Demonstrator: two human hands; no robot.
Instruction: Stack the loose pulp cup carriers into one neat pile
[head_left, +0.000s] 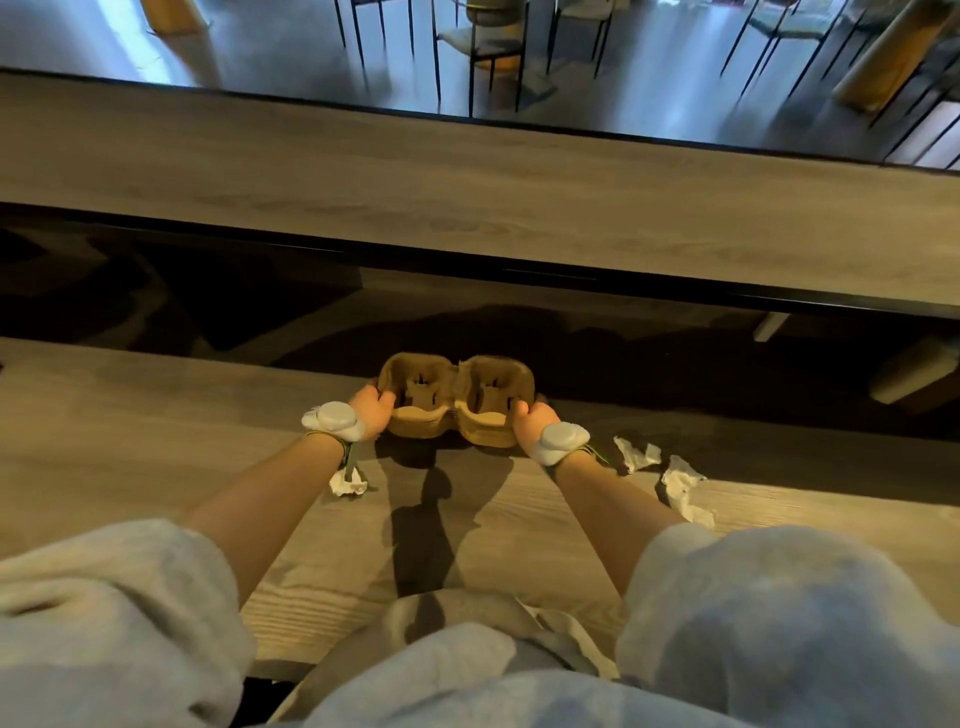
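- Both hands are out in front, on the carriers (456, 400) at the far edge of the worktop (156, 431), just above centre of the view.
- Left hand (370, 413) at the 9 o'clock end of the carriers: fingers curled over the rim, gripping it.
- Right hand (535, 421) at the 3 o'clock end: thumb hooked over the rim and into the cup well, fingers round the outside, gripping too.
- The carriers show two round cup wells side by side, open side up; layered edges along the near side say more than one is nested here, but how many, cannot tell.
- The bottom of the carriers sits at the worktop surface, with a dark shadow running from it toward 6 o'clock.
- A grey-white band with a pod sits on each wrist (335, 418).
- Crumpled paper (347, 483) lies by the left forearm, at 7 o'clock from the carriers.
- Two more paper scraps (636, 453) lie at 4 o'clock, near the right wrist.
- Pale fleece sleeves (779, 613) fill the bottom of the view.
- Beyond the worktop, at 12 o'clock, a higher counter (467, 197) runs across, chairs (483, 41) behind it.
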